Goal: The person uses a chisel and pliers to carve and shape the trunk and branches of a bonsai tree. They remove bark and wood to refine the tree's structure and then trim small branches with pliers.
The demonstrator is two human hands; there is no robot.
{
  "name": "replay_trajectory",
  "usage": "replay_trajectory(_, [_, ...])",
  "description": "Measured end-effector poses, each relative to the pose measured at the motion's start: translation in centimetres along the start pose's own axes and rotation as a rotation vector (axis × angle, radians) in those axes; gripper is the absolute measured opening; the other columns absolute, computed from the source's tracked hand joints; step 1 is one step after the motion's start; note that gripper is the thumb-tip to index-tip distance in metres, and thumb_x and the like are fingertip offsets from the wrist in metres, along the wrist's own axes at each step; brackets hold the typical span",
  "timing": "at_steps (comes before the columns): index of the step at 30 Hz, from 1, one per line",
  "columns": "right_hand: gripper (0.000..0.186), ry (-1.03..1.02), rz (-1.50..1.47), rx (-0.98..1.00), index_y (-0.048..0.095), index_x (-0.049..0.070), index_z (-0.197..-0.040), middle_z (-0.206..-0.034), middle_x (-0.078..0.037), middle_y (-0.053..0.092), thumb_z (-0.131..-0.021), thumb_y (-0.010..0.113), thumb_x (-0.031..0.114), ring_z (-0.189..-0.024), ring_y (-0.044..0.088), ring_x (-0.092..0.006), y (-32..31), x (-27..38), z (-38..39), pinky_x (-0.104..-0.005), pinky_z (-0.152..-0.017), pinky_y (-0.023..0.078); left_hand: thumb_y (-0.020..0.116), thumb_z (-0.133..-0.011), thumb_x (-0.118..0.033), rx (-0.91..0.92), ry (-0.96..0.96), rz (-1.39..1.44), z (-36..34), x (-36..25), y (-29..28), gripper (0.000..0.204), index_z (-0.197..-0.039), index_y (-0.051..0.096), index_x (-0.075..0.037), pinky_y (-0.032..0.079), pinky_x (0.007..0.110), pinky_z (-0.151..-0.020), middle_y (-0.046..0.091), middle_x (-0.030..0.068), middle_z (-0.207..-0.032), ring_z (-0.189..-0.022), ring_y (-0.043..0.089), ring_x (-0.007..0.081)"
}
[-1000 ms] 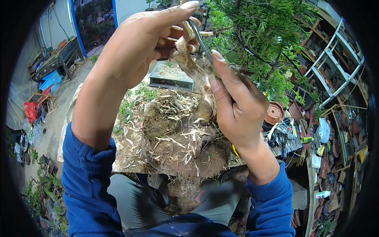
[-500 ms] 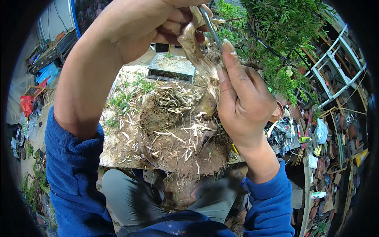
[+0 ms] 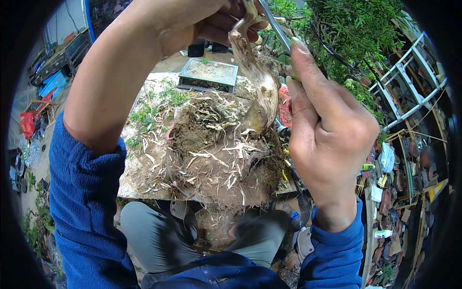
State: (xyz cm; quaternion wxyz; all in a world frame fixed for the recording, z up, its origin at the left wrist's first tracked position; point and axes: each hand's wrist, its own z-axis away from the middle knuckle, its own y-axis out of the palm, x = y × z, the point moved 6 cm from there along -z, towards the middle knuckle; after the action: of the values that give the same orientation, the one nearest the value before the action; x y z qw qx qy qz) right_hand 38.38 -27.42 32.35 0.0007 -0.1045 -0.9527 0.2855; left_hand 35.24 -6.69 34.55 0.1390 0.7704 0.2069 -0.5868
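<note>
A bare, twisted juniper trunk (image 3: 262, 79) rises from a large root ball of soil (image 3: 216, 168) strewn with pale wood shavings. At the upper edge my left hand (image 3: 224, 21) has its fingers curled round the back of the trunk's top; its thumb is out of the picture. My right hand (image 3: 332, 120), to the right of the trunk, is closed on a slim grey metal tool (image 3: 275, 25). The tool slants up towards my left hand, and its upper end is cut off, so its exact kind does not show. Green juniper foliage (image 3: 356, 33) hangs behind, at the upper right.
A low metal-framed box (image 3: 208, 74) stands on the table (image 3: 132, 185) behind the root ball. To the right are a pale metal ladder-like frame (image 3: 411, 79) and shelves crowded with pots and bottles. A red cloth-like thing (image 3: 285, 108) lies behind the trunk.
My right hand has moved right and slightly down, away from the trunk, with the metal tool still in it. My left hand has shifted a little right and up. The head view has shifted slightly.
</note>
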Motion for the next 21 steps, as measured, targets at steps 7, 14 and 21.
replay_trajectory(7, [0.046,-0.051,0.070,0.104,0.076,0.007,-0.128,-0.081,-0.017,0.075,-0.084,0.074,-0.008,-0.062,0.065,-0.0172,-1.8,0.6,-1.7,-0.0290,-0.061,0.051,0.070,-0.100,-0.036,0.061,0.082,0.013,-0.1,-0.1,-0.1,0.037,-0.089,0.072,-0.001,0.053,0.028,-0.061,0.075,0.0123,-0.080,-0.066,0.072,0.0174])
replay_trajectory(14, [0.044,-0.061,0.169,0.155,0.075,0.009,-0.130,-0.091,-0.017,0.078,-0.088,0.074,-0.002,-0.066,0.068,-0.0203,-2.2,0.7,-1.8,-0.0309,-0.062,0.053,0.074,-0.098,-0.029,0.202,0.319,0.222,0.7,0.5,0.0,0.031,-0.107,0.074,0.001,0.057,0.030,-0.068,0.077,0.0133,-0.091,-0.079,0.075,0.0202])
replay_trajectory(21, [0.048,0.056,-0.029,0.054,0.072,0.008,-0.134,-0.084,-0.018,0.073,-0.087,0.075,-0.005,-0.066,0.070,-0.0260,-0.7,0.4,0.3,-0.0341,-0.063,0.055,0.072,-0.096,0.002,0.017,0.752,-0.011,0.2,0.8,-0.9,0.024,-0.118,0.068,0.009,0.061,0.025,-0.067,0.078,0.0133,-0.094,-0.078,0.075,0.0144])
